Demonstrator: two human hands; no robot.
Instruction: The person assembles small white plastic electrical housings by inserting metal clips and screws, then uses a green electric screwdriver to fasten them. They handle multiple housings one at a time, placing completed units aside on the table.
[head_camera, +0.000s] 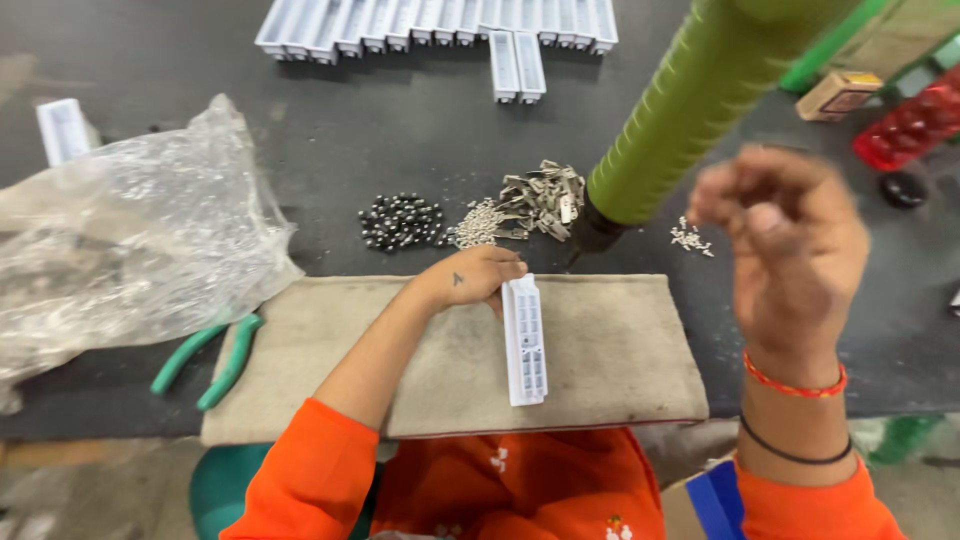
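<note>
The white plastic housing (524, 340) is steadied on the beige pad (620, 350) by the left hand (473, 276)'s fingers. The raised, blurred right hand (775, 235) seems pinched shut, partly masked by a green ribbed handle (690, 100); dark beads (402, 221) and metal clips (543, 198) lie beyond.

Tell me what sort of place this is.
Probably a small assembly workbench in a workshop. Rows of identical white plastic casings line the dark table, sorted piles of small metal parts and dark beads sit nearby, and the left hand steadies one white casing on a cloth pad.
</note>
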